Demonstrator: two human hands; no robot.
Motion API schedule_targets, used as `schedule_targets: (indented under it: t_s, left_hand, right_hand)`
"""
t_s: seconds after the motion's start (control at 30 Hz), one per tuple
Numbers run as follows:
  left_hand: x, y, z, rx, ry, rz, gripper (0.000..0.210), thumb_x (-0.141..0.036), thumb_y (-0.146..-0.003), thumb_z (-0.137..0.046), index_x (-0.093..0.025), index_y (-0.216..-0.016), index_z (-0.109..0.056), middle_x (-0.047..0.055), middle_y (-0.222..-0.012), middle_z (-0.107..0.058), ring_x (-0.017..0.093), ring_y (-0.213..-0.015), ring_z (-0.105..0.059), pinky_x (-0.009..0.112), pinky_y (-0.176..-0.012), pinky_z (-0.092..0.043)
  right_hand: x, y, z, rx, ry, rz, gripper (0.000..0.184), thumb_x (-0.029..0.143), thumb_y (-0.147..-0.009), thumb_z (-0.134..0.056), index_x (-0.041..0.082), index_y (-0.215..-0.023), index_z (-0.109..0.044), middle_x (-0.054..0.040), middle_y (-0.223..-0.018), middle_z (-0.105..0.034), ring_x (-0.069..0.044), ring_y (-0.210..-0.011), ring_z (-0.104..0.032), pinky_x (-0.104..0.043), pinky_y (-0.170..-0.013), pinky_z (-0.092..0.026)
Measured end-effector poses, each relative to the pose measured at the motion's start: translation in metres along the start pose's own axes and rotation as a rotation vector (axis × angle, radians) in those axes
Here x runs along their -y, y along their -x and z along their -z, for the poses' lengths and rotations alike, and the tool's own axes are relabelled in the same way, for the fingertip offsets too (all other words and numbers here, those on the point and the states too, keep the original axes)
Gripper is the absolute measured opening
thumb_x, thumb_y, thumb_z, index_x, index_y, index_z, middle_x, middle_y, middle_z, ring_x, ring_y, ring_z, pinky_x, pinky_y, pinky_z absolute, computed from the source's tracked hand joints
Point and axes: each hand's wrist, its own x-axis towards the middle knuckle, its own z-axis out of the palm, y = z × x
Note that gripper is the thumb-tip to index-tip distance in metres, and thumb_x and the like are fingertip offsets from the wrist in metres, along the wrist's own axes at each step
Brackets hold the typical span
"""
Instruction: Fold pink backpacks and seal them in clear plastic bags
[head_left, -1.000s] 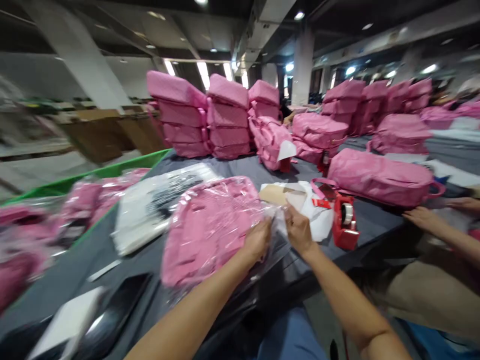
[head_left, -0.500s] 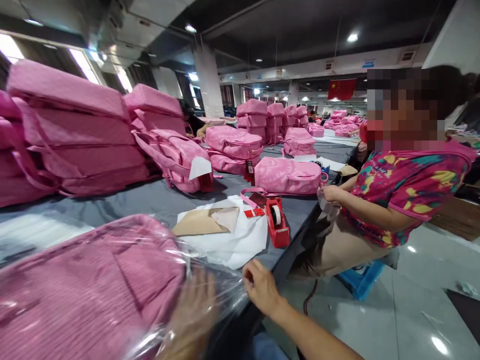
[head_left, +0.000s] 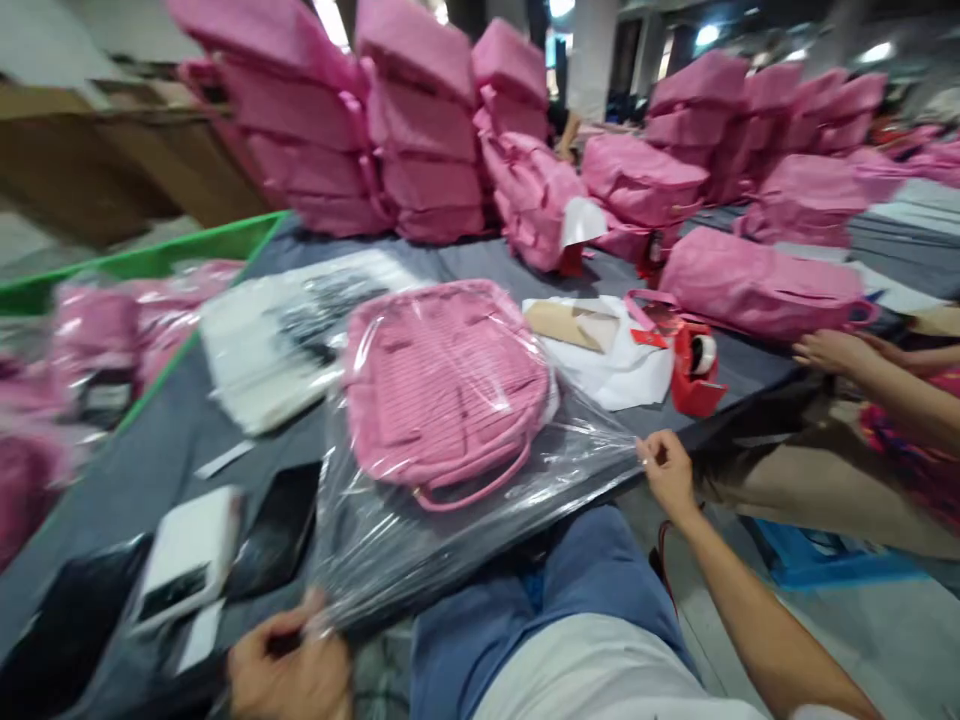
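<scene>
A pink backpack (head_left: 450, 380) lies inside a clear plastic bag (head_left: 397, 545) on the dark table in front of me. My left hand (head_left: 289, 655) pinches the bag's near left corner at the table's edge. Its other near corner, stretched out to the right, is pinched in my right hand (head_left: 670, 475). Between my two hands the bag's mouth is pulled taut and wide, facing my lap. The backpack's top handle points toward me, fully within the film.
Flat plastic bags (head_left: 255, 340) lie left of the backpack, near a black phone (head_left: 277, 530) and a white device (head_left: 191, 550). A red tape dispenser (head_left: 696, 370) stands right. Stacked pink backpacks (head_left: 427, 120) rise behind. A green-edged bin (head_left: 142, 260) holds wrapped bags. A co-worker's hands (head_left: 844, 350) are at far right.
My view has swung left and down. My left hand has moved from lying flat on the bag to gripping its near left corner, and the bag's open end is spread between both hands.
</scene>
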Motion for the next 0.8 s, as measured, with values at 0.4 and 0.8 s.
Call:
schedule_targets:
  t_s: [0.4, 0.8]
  left_hand:
    - [0.019, 0.049, 0.037, 0.040, 0.055, 0.260, 0.049, -0.051, -0.086, -0.067, -0.021, -0.055, -0.043, -0.005, -0.053, -0.054, 0.012, -0.053, -0.052, 0.025, -0.059, -0.042]
    - [0.025, 0.027, 0.056, 0.415, 0.270, 0.563, 0.064, -0.076, -0.068, -0.067, -0.019, -0.095, -0.071, 0.012, -0.097, -0.079, 0.027, -0.084, -0.074, 0.037, -0.072, -0.059]
  right_hand:
    - [-0.012, 0.008, 0.025, 0.176, -0.024, -0.023, 0.056, 0.059, -0.085, -0.071, 0.025, -0.062, -0.033, 0.0075, -0.058, -0.035, -0.010, -0.049, -0.040, -0.024, -0.049, -0.045]
    - [-0.020, -0.011, 0.053, 0.429, -0.109, -0.466, 0.048, 0.068, -0.079, -0.065, 0.022, -0.094, -0.063, -0.0071, -0.083, -0.072, -0.024, -0.072, -0.072, -0.034, -0.060, -0.059]
